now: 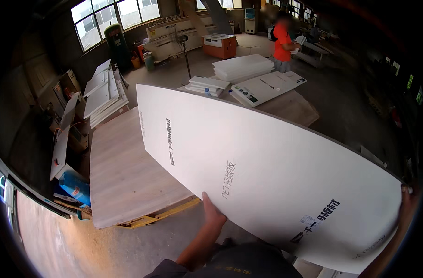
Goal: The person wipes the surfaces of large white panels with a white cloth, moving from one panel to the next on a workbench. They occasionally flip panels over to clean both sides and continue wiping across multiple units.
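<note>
A large white board (pixel 262 171) with dark printing on its face lies tilted across the middle of the view. My left hand (pixel 214 213) grips its near long edge, thumb on the printed face and fingers hidden underneath. At the far right, my right hand (pixel 407 200) holds the short end near the corner; most of its fingers are hidden or dim. The board's left end overhangs a low wood-grain tabletop (pixel 128 171). Whether the board touches that surface cannot be made out.
Stacked white panels (pixel 244 67) and a printed panel (pixel 269 88) lie beyond the board. More panels (pixel 105 95) lean at the left, near a blue container (pixel 75 186). A yellow frame (pixel 160 214) shows under the tabletop. A person in an orange shirt (pixel 282 44) stands far back.
</note>
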Tool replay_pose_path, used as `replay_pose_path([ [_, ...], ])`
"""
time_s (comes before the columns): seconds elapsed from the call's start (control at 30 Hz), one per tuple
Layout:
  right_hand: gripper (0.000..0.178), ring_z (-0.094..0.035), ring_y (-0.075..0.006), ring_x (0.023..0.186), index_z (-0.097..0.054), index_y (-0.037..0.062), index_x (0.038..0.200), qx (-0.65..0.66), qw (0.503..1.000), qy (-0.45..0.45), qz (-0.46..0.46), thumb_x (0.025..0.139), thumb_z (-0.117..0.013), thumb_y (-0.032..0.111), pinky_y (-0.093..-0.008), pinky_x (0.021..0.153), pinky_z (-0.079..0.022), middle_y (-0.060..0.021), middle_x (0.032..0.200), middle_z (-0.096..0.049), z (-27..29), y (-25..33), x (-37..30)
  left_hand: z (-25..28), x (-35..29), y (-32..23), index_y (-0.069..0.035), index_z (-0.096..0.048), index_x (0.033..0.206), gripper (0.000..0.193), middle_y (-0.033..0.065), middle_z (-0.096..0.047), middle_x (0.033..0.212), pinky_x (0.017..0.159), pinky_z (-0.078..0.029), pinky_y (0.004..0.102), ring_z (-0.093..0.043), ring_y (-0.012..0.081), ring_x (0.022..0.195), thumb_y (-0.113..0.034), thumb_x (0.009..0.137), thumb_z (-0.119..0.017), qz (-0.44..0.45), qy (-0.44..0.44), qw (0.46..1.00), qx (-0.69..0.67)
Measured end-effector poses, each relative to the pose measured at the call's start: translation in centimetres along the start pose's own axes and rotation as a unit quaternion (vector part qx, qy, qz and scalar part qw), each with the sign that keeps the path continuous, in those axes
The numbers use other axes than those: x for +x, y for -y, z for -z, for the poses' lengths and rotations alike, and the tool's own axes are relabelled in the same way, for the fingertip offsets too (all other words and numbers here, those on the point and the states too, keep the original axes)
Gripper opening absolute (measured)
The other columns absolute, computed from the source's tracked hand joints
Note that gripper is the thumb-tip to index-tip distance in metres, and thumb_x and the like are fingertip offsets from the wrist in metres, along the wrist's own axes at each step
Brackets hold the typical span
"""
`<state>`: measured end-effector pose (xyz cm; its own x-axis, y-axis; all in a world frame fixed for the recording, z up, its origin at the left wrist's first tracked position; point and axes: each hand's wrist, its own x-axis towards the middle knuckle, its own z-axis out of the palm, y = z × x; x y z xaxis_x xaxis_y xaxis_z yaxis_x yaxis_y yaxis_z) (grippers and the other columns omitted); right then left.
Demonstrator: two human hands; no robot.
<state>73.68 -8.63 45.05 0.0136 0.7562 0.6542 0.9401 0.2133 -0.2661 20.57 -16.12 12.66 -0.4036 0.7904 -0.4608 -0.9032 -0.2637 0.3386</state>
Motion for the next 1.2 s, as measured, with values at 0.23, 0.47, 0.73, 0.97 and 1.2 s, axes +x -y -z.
replay_pose_path([
  [0.23, 0.043, -0.055, -0.0288, 0.05, -0.068, -0.0017, 0.069, 0.066, 0.979, 0.149, 0.12, 0.069, -0.09, 0.036, -0.0381, 0.053, -0.045, -0.0161, 0.058, -0.061, -29.4, 19.7, 12.2, 13.1, 3.0, -6.4, -0.013, -0.037, 0.154, 0.071, 0.0067, -0.039, 0.157, 0.118, -0.031, 0.0494, -0.04, 0.0294, 0.141, -0.062, 0.102, -0.039, -0.18, -0.11, 0.977, -0.006],
  [0.47, 0.068, -0.065, -0.0351, 0.068, -0.066, 0.0027, 0.063, 0.128, 0.887, 0.327, 0.301, 0.077, -0.073, 0.068, -0.0433, 0.068, -0.051, -0.0138, 0.065, -0.065, -63.5, 28.8, 14.2, 21.1, 6.1, -6.6, -0.02, -0.046, 0.15, 0.069, 0.0016, -0.043, 0.156, 0.116, -0.034, 0.0519, -0.042, 0.0282, 0.141, -0.064, 0.097, -0.05, -0.226, -0.285, 0.928, -0.079],
  [0.73, 0.067, -0.057, -0.0341, 0.057, -0.057, 0.0031, 0.056, 0.117, 0.777, 0.533, 0.314, 0.077, -0.076, 0.064, -0.0434, 0.062, -0.048, -0.0116, 0.054, -0.056, -77.9, 33.9, 10.7, 18.7, 5.1, -3.3, -0.014, -0.039, 0.153, 0.074, 0.0067, -0.04, 0.158, 0.116, -0.034, 0.0532, -0.039, 0.0311, 0.142, -0.064, 0.099, -0.044, -0.222, -0.461, 0.845, -0.154],
  [0.97, 0.056, -0.056, -0.0313, 0.053, -0.06, 0.0042, 0.06, 0.162, 0.719, 0.545, 0.399, 0.074, -0.084, 0.052, -0.0422, 0.056, -0.045, -0.0102, 0.054, -0.056, -77.1, 35.4, 11.9, 22.9, 4.7, 1.2, -0.015, -0.034, 0.156, 0.089, 0.0067, -0.034, 0.161, 0.119, -0.029, 0.0512, -0.034, 0.0322, 0.145, -0.079, 0.095, -0.026, -0.265, -0.526, 0.797, -0.132],
  [1.2, 0.052, -0.055, -0.0263, 0.053, -0.059, 0.0087, 0.059, 0.236, 0.694, 0.525, 0.433, 0.059, -0.091, 0.05, -0.0372, 0.053, -0.04, -0.0043, 0.056, -0.055, -72.3, 31.4, 10.7, 23.9, 4.6, 2.3, -0.021, -0.035, 0.156, 0.096, 0.0037, -0.037, 0.159, 0.117, -0.031, 0.0535, -0.037, 0.0326, 0.143, -0.088, 0.088, -0.019, -0.245, -0.528, 0.791, -0.189],
])
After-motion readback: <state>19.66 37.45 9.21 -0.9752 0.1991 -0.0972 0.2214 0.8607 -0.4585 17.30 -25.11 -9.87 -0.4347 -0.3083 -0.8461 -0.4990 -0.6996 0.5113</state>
